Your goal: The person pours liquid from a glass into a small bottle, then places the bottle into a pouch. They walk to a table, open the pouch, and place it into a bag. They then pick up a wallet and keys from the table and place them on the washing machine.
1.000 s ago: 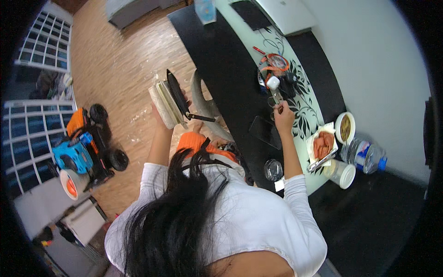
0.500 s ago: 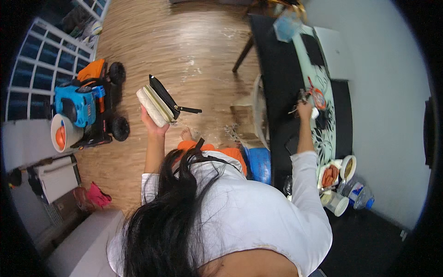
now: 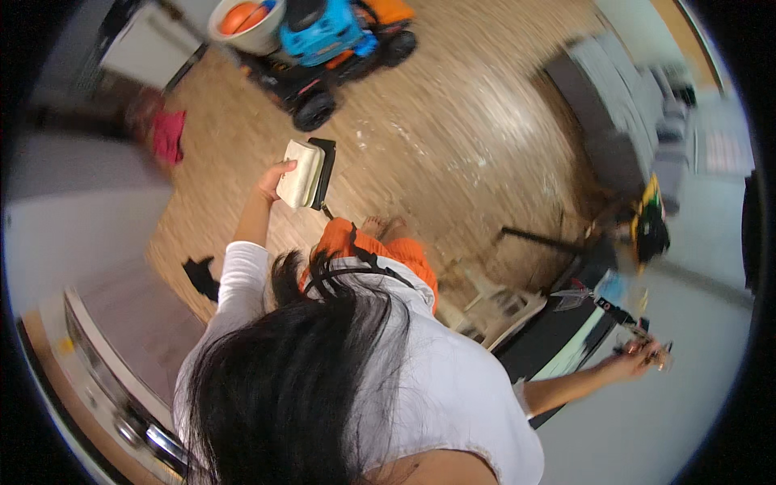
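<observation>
My left hand (image 3: 275, 182) is closed around a cream zip wallet (image 3: 299, 176) and holds it above the wooden floor. Against the wallet's far side lies a slim black pouch (image 3: 328, 153) with a strap hanging down, kept in the same grip. Out to the right, my right hand (image 3: 640, 360) is raised over the far end of the black table (image 3: 529, 343). Its fingers are closed on a bunch of small dark and shiny items (image 3: 647, 347), too blurred to name. A dark strap-like piece (image 3: 614, 311) shows beside that hand.
A blue and orange ride-on toy car (image 3: 323, 40) stands ahead, with a white bucket (image 3: 214, 28) of balls beside it. A pale chair (image 3: 517, 314) is against the table. Beyond is a grey sofa (image 3: 594, 105). Pink cloth (image 3: 168, 136) hangs at left; a black item (image 3: 202, 277) lies nearby.
My body has turned left, swinging the whole view round. My right hand has lifted off the table with small items in it. My left hand still holds the wallet and pouch.
</observation>
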Demonstrator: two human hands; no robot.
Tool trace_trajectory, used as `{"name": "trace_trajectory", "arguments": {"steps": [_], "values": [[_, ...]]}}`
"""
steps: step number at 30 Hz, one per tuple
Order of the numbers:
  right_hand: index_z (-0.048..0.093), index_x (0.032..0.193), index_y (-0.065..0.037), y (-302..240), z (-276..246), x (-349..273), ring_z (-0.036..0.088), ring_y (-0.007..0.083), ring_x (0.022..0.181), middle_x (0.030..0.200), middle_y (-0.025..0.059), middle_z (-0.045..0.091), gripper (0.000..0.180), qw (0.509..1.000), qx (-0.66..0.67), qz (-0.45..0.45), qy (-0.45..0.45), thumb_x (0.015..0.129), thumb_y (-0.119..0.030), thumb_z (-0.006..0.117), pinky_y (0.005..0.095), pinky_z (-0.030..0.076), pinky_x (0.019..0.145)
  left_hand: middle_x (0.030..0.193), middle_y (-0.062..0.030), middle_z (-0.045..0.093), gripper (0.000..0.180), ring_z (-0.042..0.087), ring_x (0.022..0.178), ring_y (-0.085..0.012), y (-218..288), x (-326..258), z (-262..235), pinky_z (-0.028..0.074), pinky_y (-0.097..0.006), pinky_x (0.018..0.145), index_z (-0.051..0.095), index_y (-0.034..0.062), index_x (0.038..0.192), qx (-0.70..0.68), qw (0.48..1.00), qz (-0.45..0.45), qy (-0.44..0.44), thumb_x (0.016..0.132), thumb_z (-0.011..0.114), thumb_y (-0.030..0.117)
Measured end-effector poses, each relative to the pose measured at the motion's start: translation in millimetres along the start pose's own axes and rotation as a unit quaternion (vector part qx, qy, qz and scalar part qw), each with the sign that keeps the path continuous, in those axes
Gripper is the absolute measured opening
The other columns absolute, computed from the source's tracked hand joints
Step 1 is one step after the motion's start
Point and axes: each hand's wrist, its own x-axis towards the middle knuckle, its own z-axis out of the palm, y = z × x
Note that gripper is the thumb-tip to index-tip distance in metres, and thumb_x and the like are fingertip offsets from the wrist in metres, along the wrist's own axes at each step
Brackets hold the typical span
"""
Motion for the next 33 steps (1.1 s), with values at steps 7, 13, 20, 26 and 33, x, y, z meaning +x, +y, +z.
{"name": "trace_trajectory", "arguments": {"steps": [7,13,20,26,33], "values": [[0.056,0.098,0.002,-10.6,235.5,-78.1,0.042,0.0093,0.052,0.074,0.0067,0.056,0.023,0.833,0.31,0.169,-0.426,0.092,-0.019,0.061,0.0232,0.034,0.047,0.08,-0.0048,0.067,0.042,0.063,0.061,-0.0157,-84.7,-122.6,-60.3,0.05,-0.031,0.052,0.062,0.0083,0.103,0.053,0.918,-0.005,0.393,0.078,0.072,0.041],[0.055,0.104,0.0,-105.1,420.4,-229.9,0.047,0.0087,0.048,0.071,0.0065,0.059,0.021,0.671,0.276,0.207,-0.656,0.091,-0.015,0.062,0.0217,0.032,0.041,0.081,-0.002,0.066,0.035,0.061,0.064,-0.013,-218.4,-226.4,-85.1,0.049,-0.03,0.055,0.065,0.0104,0.098,-0.111,0.881,-0.103,0.448,0.082,0.068,0.042],[0.057,0.096,0.0,-296.2,550.4,-388.5,0.043,0.0066,0.043,0.06,0.0021,0.054,0.017,0.562,0.322,0.157,-0.745,0.09,-0.016,0.062,0.0209,0.03,0.04,0.083,-0.0035,0.067,0.031,0.061,0.064,-0.015,-249.9,-249.9,-124.8,0.05,-0.032,0.058,0.066,0.0095,0.096,-0.31,0.818,-0.065,0.48,0.083,0.067,0.038],[0.06,0.086,0.001,-434.8,633.5,-543.3,0.042,0.0061,0.042,0.053,-0.0009,0.049,0.019,0.493,0.303,0.046,-0.815,0.091,-0.017,0.06,0.0221,0.03,0.042,0.085,-0.0047,0.067,0.028,0.062,0.065,-0.0167,-174.6,-270.9,-225.3,0.051,-0.033,0.06,0.066,0.0088,0.094,-0.385,0.793,-0.011,0.473,0.084,0.066,0.035],[0.061,0.094,-0.004,-512.2,718.8,-658.6,0.045,0.0029,0.052,0.063,-0.0048,0.051,0.015,0.408,0.306,0.035,-0.86,0.09,-0.018,0.064,0.02,0.035,0.047,0.09,-0.0071,0.068,0.033,0.066,0.073,-0.0223,18.7,-282.4,-425.2,0.054,-0.035,0.07,0.063,0.0066,0.104,-0.188,0.879,-0.026,0.437,0.083,0.067,0.032]]}}
